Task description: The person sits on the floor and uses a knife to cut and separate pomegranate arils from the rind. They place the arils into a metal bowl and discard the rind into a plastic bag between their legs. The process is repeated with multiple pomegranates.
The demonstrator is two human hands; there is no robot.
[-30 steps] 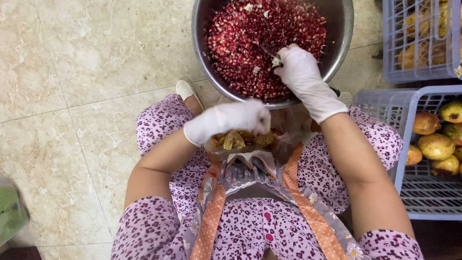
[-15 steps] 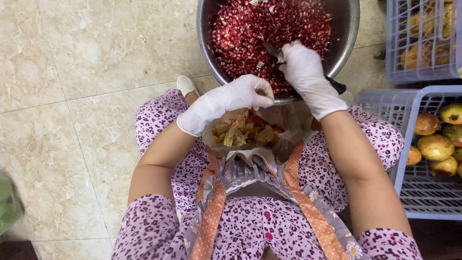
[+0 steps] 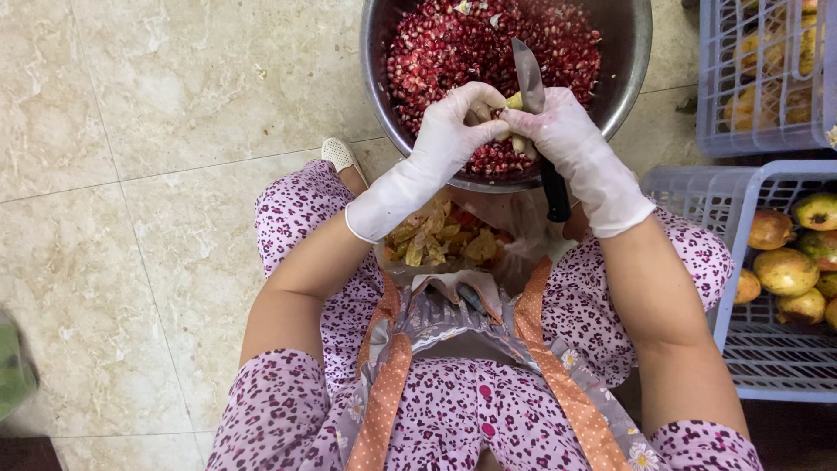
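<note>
Your left hand (image 3: 453, 131) and your right hand (image 3: 567, 139) are both in white gloves, and they meet over the big metal bowl (image 3: 384, 96). Your left fingers are curled and pinching a small yellow-green piece of pomegranate (image 3: 514, 102). Your right fingers are wrapped tight around a knife (image 3: 532, 96). Its black handle points down toward your wrist and its blade points up, right beside the piece of fruit. So the fruit sits between your two hands, just above the seeds.

A lot looks done. The bowl is heaped with red seeds (image 3: 453, 44), with a few pale bits on top. A clear bag (image 3: 445, 240) in your lap, under the bowl's near edge, holds a pile of yellow peels. But I think there is plenty left. The pale blue basket (image 3: 697, 218) by your right arm has whole yellow-green pomegranates (image 3: 785, 270) in it, not cut yet. Another basket (image 3: 758, 113) farther up holds more fruit behind its bars, though it is hard to see well.

You are sitting low over a shiny floor (image 3: 157, 174) of big cream tiles with thin lines between them. The bowl rests on that floor, in front of your knees. You wear pink spotted clothes and an apron (image 3: 436, 349) with orange dotted straps. Something green (image 3: 13, 366) peeks in at the far left edge, too blurry to tell what it is
</note>
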